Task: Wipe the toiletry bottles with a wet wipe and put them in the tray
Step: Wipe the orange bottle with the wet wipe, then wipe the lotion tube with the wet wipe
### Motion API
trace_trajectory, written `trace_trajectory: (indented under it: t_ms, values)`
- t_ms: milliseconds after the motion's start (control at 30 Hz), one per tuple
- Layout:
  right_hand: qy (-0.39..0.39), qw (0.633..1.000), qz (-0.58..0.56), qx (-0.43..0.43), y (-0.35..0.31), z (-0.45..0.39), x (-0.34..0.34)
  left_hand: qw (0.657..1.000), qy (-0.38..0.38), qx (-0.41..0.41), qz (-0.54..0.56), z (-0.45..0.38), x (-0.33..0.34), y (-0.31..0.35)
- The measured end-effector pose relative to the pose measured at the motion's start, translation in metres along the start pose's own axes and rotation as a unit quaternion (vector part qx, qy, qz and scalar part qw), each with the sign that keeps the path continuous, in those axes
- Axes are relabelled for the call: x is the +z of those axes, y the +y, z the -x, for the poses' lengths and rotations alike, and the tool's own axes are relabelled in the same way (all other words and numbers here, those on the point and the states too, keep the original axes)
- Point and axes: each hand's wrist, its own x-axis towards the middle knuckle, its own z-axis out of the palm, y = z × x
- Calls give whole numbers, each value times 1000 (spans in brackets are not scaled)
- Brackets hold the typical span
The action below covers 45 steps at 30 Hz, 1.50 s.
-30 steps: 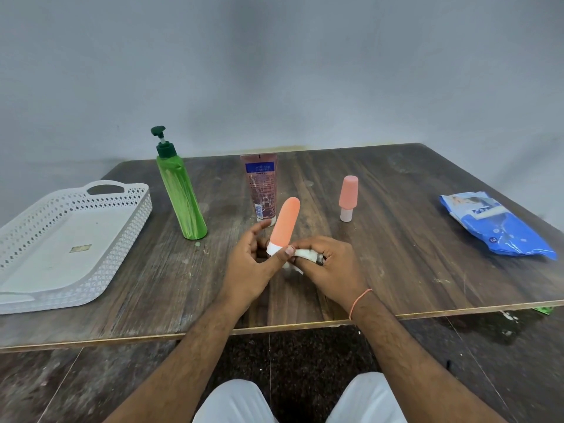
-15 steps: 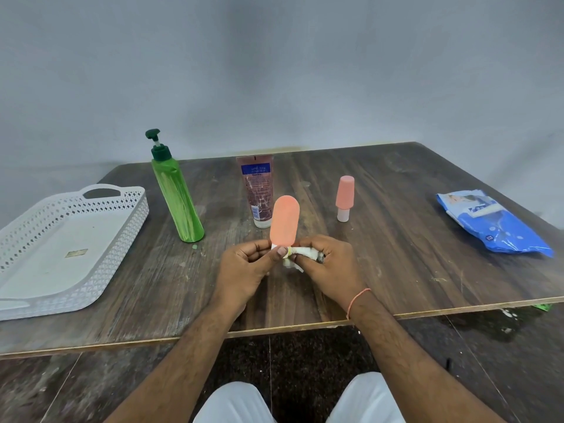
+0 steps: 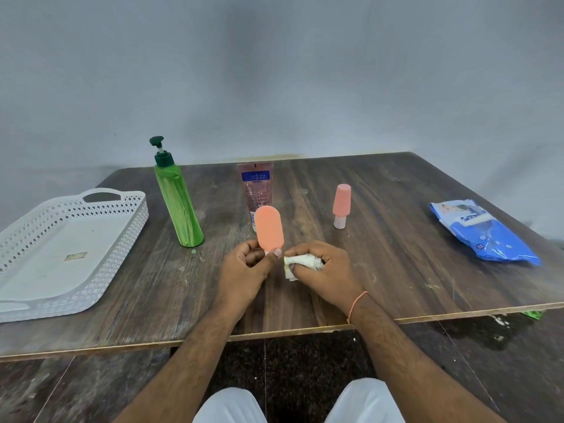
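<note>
My left hand (image 3: 244, 270) grips the bottom of an orange oval bottle (image 3: 269, 228) and holds it upright over the table's middle. Just to its right, my right hand (image 3: 323, 267) clutches a bunched white wet wipe (image 3: 300, 260), a small gap apart from the bottle. Behind stand a green pump bottle (image 3: 178, 206), a brown tube (image 3: 256, 187) on its cap, partly hidden by the orange bottle, and a small orange bottle with a white base (image 3: 341, 206). The white perforated tray (image 3: 119, 239) lies at the left with only a small sticker inside.
A blue wet wipe pack (image 3: 482, 236) lies at the right of the wooden table (image 3: 396, 264). The table's front edge runs just under my forearms. A grey wall stands behind. My knees in white show below.
The orange bottle has turned from tilted right to upright, with its broad face toward me. My right hand with the wipe has come slightly off the bottle's base.
</note>
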Motion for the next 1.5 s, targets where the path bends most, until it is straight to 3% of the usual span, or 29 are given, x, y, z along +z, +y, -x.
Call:
trace_trajectory:
  t_ms: [267, 400, 667, 900, 1500]
  values:
    - [-21, 991, -62, 119, 2, 7, -54, 1000, 0, 0, -9, -4, 1, -4]
    - [3, 984, -110, 137, 9, 13, -71, 998, 6, -1, -61, -6, 5, 0]
    - [6, 984, -116, 137, 13, 10, -67, 971, -8, -7, -239, -58, 44, 16]
    - [-2, 984, -109, 138, 23, 9, -67, 955, -24, -16, -297, -90, 78, 17]
    - [-19, 988, -96, 123, 27, 7, -67, 934, -10, 11, -357, -110, 79, -6]
